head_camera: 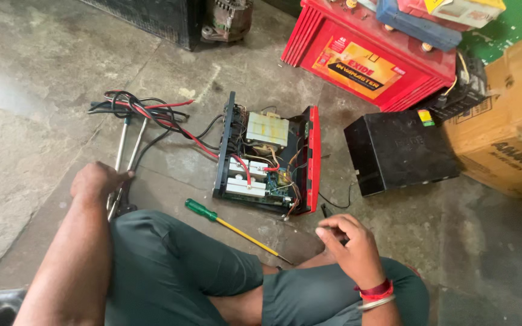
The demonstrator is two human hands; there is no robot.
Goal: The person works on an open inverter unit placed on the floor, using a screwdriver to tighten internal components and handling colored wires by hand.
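On bare concrete, metal pliers [122, 163] are gripped by the left hand [95, 181]. Something small and dark, not identifiable, is pinched by the right hand [345, 241]. An opened inverter chassis [267, 157] and a green-handled screwdriver [237, 229] are noted between.

A battery and inverter repair workshop: an opened inverter [267, 158] sits on the bare concrete floor [37, 108] among batteries [364, 57] and a screwdriver [237, 230].
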